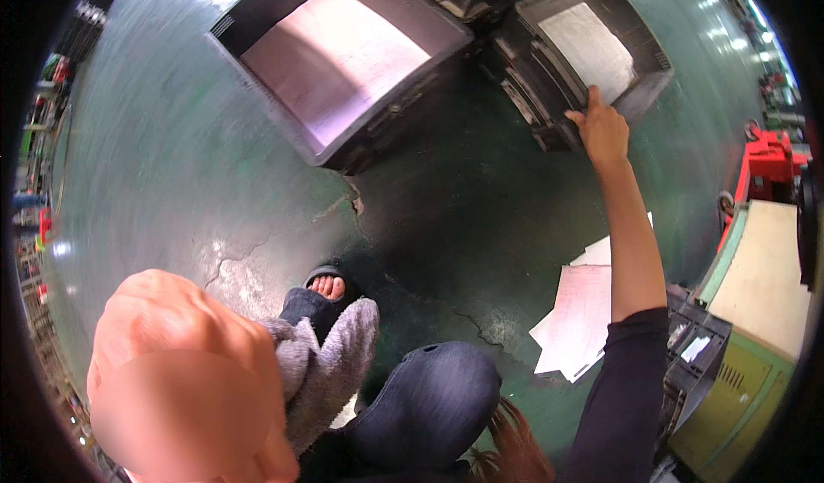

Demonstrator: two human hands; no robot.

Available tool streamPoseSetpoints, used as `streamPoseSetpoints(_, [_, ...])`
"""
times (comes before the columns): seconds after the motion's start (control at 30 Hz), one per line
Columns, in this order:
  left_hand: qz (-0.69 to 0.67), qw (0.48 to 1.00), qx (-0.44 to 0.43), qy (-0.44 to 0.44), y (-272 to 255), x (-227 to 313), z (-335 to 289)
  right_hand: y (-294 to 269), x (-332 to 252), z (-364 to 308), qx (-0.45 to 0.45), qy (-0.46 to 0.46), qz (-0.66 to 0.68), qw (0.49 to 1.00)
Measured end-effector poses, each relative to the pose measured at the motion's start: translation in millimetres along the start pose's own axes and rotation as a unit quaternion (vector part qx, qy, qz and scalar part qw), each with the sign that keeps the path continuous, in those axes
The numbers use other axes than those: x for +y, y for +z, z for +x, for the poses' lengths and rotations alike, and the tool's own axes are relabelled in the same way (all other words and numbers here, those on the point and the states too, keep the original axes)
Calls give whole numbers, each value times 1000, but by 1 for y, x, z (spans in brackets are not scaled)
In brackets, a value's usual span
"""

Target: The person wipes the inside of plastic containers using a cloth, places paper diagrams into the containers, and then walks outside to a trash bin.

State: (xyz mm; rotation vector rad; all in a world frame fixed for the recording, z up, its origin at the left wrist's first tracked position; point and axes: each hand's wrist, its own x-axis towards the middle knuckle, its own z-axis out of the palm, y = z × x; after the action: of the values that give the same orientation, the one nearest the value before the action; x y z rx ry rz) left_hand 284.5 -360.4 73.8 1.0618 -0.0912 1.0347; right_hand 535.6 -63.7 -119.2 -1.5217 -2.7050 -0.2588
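Observation:
At the lower left my left hand looms large, its fingers curled and partly hidden. A fuzzy grey cloth hangs from its right side and appears gripped in it. My right arm stretches forward to a dark plastic crate at the far right. There my right hand lies at the crate's near edge, index finger extended and thumb spread apart from it. Inside that crate lies a whitish sheet, close to the index fingertip. Whether the other fingers touch the rim cannot be made out.
A larger dark crate with pinkish paper stands ahead, left of the other. Loose sheets lie on the green floor beside my right arm. At right are a green cabinet, a black bin and red equipment.

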Motion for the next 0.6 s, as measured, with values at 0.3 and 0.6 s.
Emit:
streamPoseSetpoints(0.3, [-60,996,26,64,-13,-23,16,23,90,60,38,77,40,996])
streamPoseSetpoints(0.6, [-74,995,38,-48,-26,-59,44,-74,168,-137,257,133,-76,954])
